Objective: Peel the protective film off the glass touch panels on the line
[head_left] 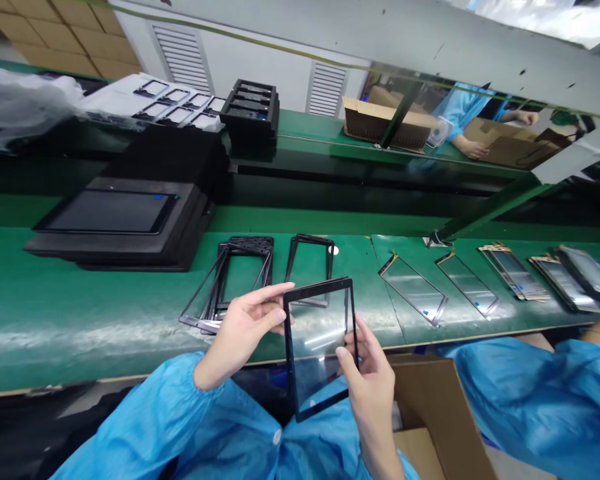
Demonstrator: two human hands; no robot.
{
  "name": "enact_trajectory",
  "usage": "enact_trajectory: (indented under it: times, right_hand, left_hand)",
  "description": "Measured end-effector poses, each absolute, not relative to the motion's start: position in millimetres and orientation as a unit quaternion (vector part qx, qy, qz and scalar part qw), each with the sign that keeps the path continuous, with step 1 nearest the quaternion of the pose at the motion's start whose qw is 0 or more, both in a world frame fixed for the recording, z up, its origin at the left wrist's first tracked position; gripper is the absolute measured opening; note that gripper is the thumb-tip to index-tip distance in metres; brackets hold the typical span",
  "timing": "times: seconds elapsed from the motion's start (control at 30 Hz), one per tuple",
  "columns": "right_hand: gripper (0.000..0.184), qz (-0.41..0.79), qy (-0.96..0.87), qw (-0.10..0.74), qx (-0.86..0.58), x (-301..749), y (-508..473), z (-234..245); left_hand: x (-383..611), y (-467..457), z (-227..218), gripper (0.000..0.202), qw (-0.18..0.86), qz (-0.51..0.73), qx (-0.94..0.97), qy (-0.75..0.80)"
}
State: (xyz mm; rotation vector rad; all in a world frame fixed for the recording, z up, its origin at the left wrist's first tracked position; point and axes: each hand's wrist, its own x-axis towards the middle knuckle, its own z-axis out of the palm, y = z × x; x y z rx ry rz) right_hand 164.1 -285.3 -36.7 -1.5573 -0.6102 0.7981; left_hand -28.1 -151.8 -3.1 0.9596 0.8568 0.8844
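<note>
A clear glass touch panel with a black border (320, 347) is held up over the bench's front edge, tilted. My left hand (253, 327) pinches its upper left edge between thumb and fingers. On the right side, my right hand (370, 373) grips it, thumb on the front and fingers behind. Just beyond the panel, black rectangular frames (293, 257) lie on the green bench (350, 327). A messier pile of similar frames (225, 287) rests left of them, near my left hand.
Glass panels with ribbon tails (413, 287) lie to the right, with several stacked panels (515, 270) farther along. Black foam trays (130, 247) bear a dark screen (110, 211). An open carton (440, 407) stands below the edge. At right is a co-worker's blue sleeve (545, 400).
</note>
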Motion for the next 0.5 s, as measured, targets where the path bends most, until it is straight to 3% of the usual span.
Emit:
enact_trajectory:
  times: [0.5]
  right_hand:
    - [0.064,0.362,-0.235,0.614,-0.661,157.8,-281.4,-35.6]
  left_hand:
    - [-28.6,-151.1,-3.8,0.045,0.730,0.399,0.414,0.370]
